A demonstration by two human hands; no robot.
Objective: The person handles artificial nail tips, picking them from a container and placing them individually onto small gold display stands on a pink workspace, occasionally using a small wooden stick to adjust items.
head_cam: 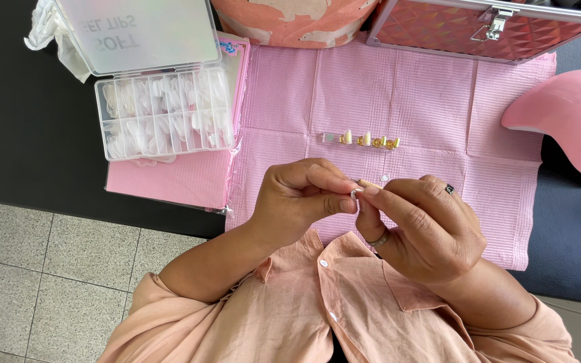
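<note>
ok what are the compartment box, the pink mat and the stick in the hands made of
The clear compartment box looks like hard glossy plastic: see-through walls, frosted lid. The pink creased mat looks like matte embossed paper, possibly plastic-backed. The thin pale stick, pinched at the right hand, seems unfinished wood, though it is too small to be sure.

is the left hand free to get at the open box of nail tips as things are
Probably not right away. The left hand is pinching a small nail tip together with the right hand. The path to the open box over the pink mat looks unobstructed, though.
</note>
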